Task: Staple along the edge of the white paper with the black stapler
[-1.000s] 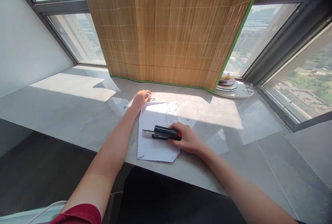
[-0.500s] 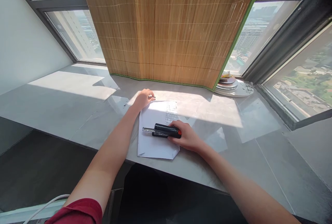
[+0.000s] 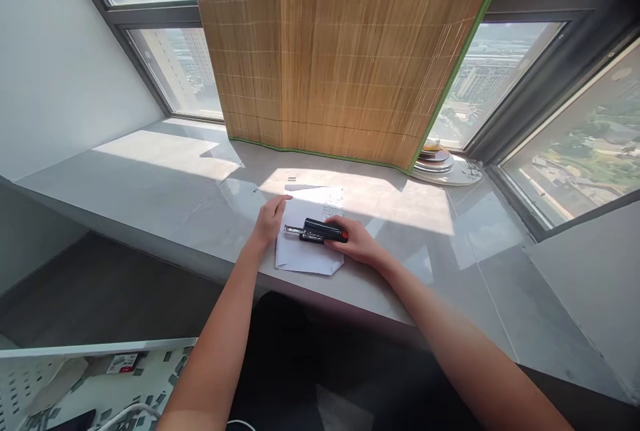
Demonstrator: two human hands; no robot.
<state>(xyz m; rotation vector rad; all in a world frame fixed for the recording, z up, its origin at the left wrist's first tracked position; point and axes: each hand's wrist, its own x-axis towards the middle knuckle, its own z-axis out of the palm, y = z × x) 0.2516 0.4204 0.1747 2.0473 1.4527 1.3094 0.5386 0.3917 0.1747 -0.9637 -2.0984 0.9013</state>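
The black stapler (image 3: 320,231) is being pressed onto a white sheet of paper (image 3: 305,259) just below the middle of the frame. Its long axis is running almost level across the picture, with only a slight tilt. The red rear end is sitting to the right and a shade lower, and the bare metal tip is pointing left.

The right hand (image 3: 359,246) is coming in from the lower right, and its fingers are being clenched around that red end, so the stapler is being grasped from the right side. The left hand (image 3: 270,218) is being laid at the sheet's left edge, just beside the metal tip. Its fingers are being curled loosely inward, and whether anything is being pinched there cannot be told.

The sheet is lying flat near the front edge of the grey table (image 3: 150,191), with its far half being lit by a patch of sun and a block of small print showing at its upper right corner. Behind it, a bamboo blind (image 3: 345,51) is hanging across the upper middle of the frame, its green-edged hem reaching down to the table. A stack of dishes (image 3: 440,161) is standing at the blind's lower right corner, well apart from both hands. Windows (image 3: 575,138) are flanking the blind on both sides.
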